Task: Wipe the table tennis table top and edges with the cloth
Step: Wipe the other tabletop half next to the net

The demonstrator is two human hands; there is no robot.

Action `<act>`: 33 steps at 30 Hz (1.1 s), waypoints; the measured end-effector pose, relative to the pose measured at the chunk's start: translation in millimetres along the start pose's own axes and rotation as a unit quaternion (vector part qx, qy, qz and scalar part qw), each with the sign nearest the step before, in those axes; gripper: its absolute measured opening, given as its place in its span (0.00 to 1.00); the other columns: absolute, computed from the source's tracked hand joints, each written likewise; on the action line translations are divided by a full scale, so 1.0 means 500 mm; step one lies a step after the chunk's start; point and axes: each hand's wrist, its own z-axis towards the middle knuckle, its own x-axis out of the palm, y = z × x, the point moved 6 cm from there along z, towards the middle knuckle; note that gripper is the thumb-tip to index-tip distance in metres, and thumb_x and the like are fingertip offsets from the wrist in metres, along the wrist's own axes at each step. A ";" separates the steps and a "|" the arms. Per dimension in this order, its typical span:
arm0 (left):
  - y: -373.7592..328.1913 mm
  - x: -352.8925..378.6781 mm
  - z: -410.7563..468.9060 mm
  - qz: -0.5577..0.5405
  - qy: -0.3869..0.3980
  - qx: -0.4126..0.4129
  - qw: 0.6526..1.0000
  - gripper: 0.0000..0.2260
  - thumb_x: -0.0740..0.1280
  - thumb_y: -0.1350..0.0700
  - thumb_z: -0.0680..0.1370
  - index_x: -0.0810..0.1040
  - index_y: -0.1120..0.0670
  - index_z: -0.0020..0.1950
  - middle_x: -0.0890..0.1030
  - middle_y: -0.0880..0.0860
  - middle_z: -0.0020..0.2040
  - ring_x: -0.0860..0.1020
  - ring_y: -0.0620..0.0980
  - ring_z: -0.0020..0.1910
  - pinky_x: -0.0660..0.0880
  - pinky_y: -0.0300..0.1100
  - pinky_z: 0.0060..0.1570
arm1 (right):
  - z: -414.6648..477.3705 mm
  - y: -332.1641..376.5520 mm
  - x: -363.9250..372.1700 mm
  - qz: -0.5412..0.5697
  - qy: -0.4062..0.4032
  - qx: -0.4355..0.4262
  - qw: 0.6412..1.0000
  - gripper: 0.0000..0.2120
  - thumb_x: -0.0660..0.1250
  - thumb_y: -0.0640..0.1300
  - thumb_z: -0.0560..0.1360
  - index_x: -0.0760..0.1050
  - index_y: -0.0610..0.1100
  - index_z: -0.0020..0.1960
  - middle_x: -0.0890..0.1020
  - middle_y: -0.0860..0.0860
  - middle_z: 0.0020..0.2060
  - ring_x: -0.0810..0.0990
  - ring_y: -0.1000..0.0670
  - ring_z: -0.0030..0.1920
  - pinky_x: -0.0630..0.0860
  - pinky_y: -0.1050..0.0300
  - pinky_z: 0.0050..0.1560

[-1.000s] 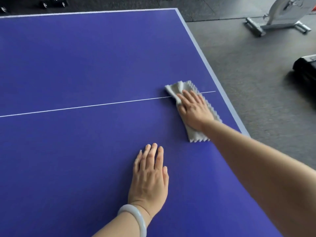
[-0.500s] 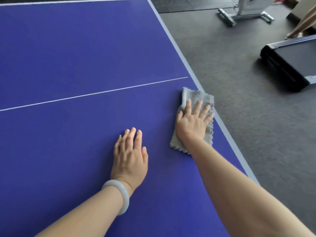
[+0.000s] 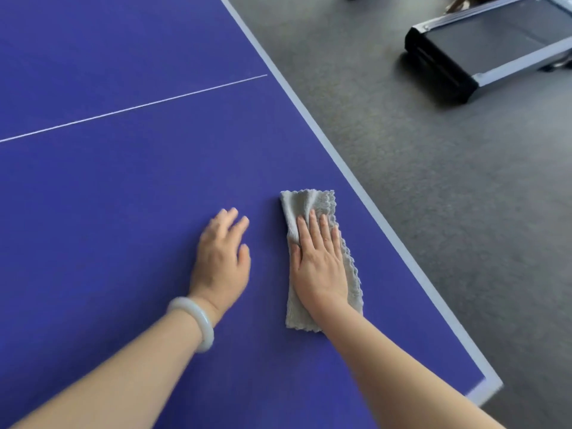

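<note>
I see the right hand (image 3: 320,261) pressing flat on the grey cloth (image 3: 309,205), fingers straight and close together, pointing toward 12 o'clock. Half a second ago the cloth overlapped the pale edge band (image 3: 349,178); now it lies wholly on the blue table (image 3: 123,196), just inside that band and further from the white line (image 3: 133,108) — closer to me. The left hand (image 3: 221,258), at 9 o'clock from the cloth, has come nearer too; it is blurred, fingers loosely spread on the surface, a pale bracelet (image 3: 198,323) at the wrist. A black case (image 3: 483,48) now fills 1 o'clock.
</note>
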 end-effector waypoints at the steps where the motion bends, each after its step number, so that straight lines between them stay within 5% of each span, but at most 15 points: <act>1: -0.039 0.024 -0.054 0.014 0.019 0.026 0.999 0.22 0.67 0.65 0.77 0.73 0.62 0.71 0.68 0.61 0.74 0.64 0.63 0.75 0.61 0.58 0.74 | -0.033 -0.012 -0.008 0.003 0.000 -0.019 1.000 0.27 0.41 0.54 0.84 0.55 0.48 0.81 0.53 0.52 0.81 0.44 0.52 0.81 0.38 0.53 0.80; 6: -0.132 0.093 -0.255 0.125 0.063 0.076 0.987 0.25 0.52 0.53 0.81 0.63 0.62 0.77 0.60 0.60 0.79 0.59 0.58 0.78 0.60 0.57 0.73 | -0.170 -0.206 -0.071 -0.006 0.006 -0.099 0.995 0.27 0.62 0.40 0.83 0.60 0.49 0.80 0.60 0.54 0.79 0.52 0.53 0.80 0.47 0.51 0.80; 9: -0.133 0.096 -0.299 0.177 0.075 0.074 0.979 0.26 0.50 0.52 0.81 0.62 0.62 0.77 0.59 0.59 0.79 0.59 0.58 0.78 0.58 0.57 0.74 | -0.202 -0.325 -0.109 -0.028 -0.023 0.041 0.998 0.23 0.55 0.43 0.85 0.57 0.47 0.80 0.58 0.52 0.79 0.51 0.51 0.81 0.44 0.53 0.80; 12: -0.137 0.096 -0.300 0.195 0.085 0.066 0.975 0.26 0.49 0.51 0.81 0.61 0.61 0.78 0.59 0.59 0.79 0.59 0.57 0.78 0.59 0.58 0.74 | -0.214 -0.297 -0.084 -0.038 -0.048 0.158 0.986 0.25 0.51 0.42 0.85 0.52 0.47 0.81 0.52 0.49 0.81 0.44 0.49 0.81 0.40 0.49 0.80; 17: -0.134 0.089 -0.295 0.193 0.086 0.056 0.976 0.27 0.50 0.51 0.81 0.62 0.61 0.78 0.60 0.58 0.79 0.60 0.56 0.78 0.59 0.57 0.74 | -0.262 -0.092 -0.027 -0.027 -0.011 -0.077 0.997 0.25 0.52 0.47 0.83 0.61 0.48 0.79 0.59 0.49 0.79 0.51 0.46 0.81 0.48 0.46 0.79; 20: -0.136 0.086 -0.296 0.184 0.088 0.056 0.977 0.27 0.50 0.51 0.81 0.63 0.60 0.77 0.61 0.57 0.79 0.60 0.55 0.78 0.59 0.57 0.74 | -0.285 -0.132 -0.046 0.002 0.025 -0.170 0.985 0.22 0.53 0.50 0.85 0.63 0.49 0.79 0.61 0.52 0.79 0.53 0.49 0.80 0.48 0.49 0.80; 22: -0.135 0.086 -0.294 0.177 0.090 0.052 0.979 0.27 0.50 0.51 0.81 0.63 0.60 0.78 0.61 0.57 0.79 0.59 0.55 0.78 0.59 0.57 0.75 | -0.303 -0.207 -0.071 0.015 0.030 -0.201 0.979 0.23 0.59 0.43 0.83 0.65 0.48 0.78 0.63 0.51 0.78 0.55 0.49 0.80 0.48 0.50 0.80; 24: -0.135 0.086 -0.296 0.177 0.094 0.048 0.979 0.27 0.49 0.50 0.81 0.62 0.59 0.78 0.61 0.56 0.79 0.59 0.54 0.78 0.59 0.56 0.75 | -0.311 -0.309 -0.104 0.033 0.008 -0.133 0.991 0.28 0.60 0.34 0.79 0.63 0.49 0.77 0.64 0.49 0.77 0.57 0.47 0.80 0.50 0.47 0.79; 26: -0.137 0.083 -0.299 0.173 0.099 0.046 0.979 0.27 0.48 0.50 0.81 0.61 0.58 0.79 0.60 0.56 0.79 0.58 0.54 0.79 0.58 0.56 0.76 | -0.315 -0.413 -0.145 0.059 -0.043 0.029 0.997 0.28 0.56 0.34 0.80 0.60 0.53 0.76 0.64 0.46 0.78 0.58 0.47 0.79 0.55 0.42 0.78; 29: -0.134 0.076 -0.304 0.170 0.128 0.040 0.976 0.25 0.49 0.51 0.84 0.54 0.57 0.80 0.53 0.54 0.81 0.51 0.52 0.80 0.50 0.52 0.78 | -0.348 -0.501 -0.190 0.157 -0.092 0.279 0.943 0.22 0.51 0.43 0.85 0.64 0.57 0.77 0.69 0.47 0.76 0.67 0.48 0.74 0.64 0.47 0.69; 31: -0.130 0.070 -0.301 0.157 0.171 0.025 0.972 0.25 0.51 0.51 0.85 0.50 0.55 0.81 0.47 0.52 0.82 0.45 0.50 0.80 0.43 0.48 0.78 | -0.367 -0.495 -0.209 0.247 -0.145 0.323 0.902 0.19 0.53 0.48 0.86 0.72 0.48 0.73 0.77 0.44 0.68 0.73 0.43 0.69 0.67 0.53 0.64; 33: -0.130 0.043 -0.318 0.142 0.207 -0.002 0.968 0.25 0.54 0.53 0.84 0.54 0.54 0.81 0.48 0.52 0.82 0.46 0.50 0.80 0.44 0.47 0.78 | -0.385 -0.427 -0.231 0.326 -0.162 0.278 0.889 0.16 0.55 0.48 0.86 0.78 0.46 0.64 0.82 0.46 0.59 0.77 0.44 0.63 0.69 0.53 0.61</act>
